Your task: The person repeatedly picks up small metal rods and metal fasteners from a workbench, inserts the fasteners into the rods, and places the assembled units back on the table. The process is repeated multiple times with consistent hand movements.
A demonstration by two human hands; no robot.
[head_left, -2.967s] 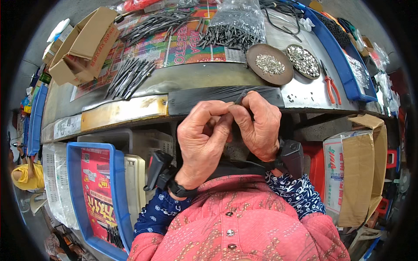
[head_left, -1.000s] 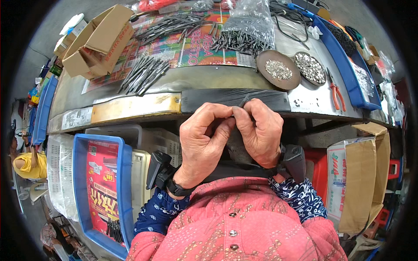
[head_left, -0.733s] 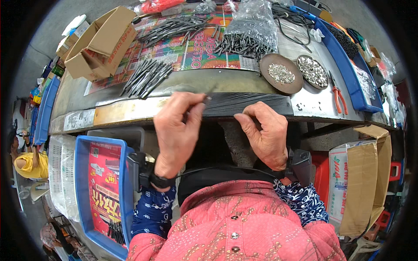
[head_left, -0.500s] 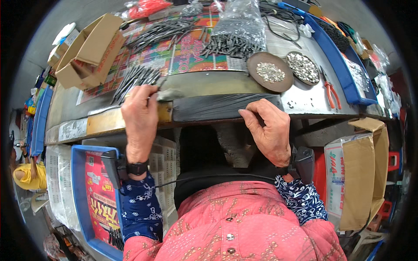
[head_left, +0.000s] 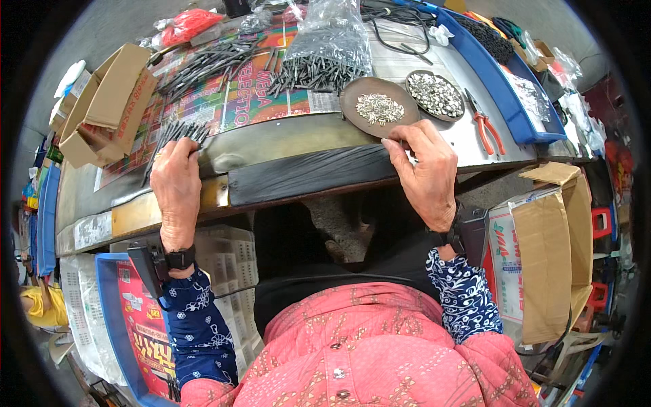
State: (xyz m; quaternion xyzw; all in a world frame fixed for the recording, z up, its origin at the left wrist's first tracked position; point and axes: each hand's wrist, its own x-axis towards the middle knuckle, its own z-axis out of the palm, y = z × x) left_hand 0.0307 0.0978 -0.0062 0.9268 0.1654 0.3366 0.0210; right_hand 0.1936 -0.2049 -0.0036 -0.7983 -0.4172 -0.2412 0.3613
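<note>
My left hand (head_left: 178, 186) is bent with its fingers closed at the near end of a small pile of thin black rods (head_left: 180, 132). Whatever lies between its fingertips is hidden. On the right, my right hand (head_left: 428, 173) has thumb and forefinger pinched together by the near rim of a brown round dish (head_left: 351, 102). I cannot make out anything in that pinch. Small silvery metal pieces (head_left: 380, 108) lie heaped in the dish. Beside it, a second dark dish (head_left: 460, 111) holds larger shiny pieces (head_left: 434, 93).
Red-handled pliers (head_left: 487, 129) lie right of the dishes, near a blue tray (head_left: 536, 129). More black rods (head_left: 210, 68) and a clear plastic bag (head_left: 329, 37) stand farther back. A cardboard box (head_left: 112, 102) is at left; another carton (head_left: 553, 251) stands below the table's right end.
The whole view has shifted, moving the table leftward in the picture. My right hand has moved right and forward to the brown dish. My left hand stays by the small rod pile.
</note>
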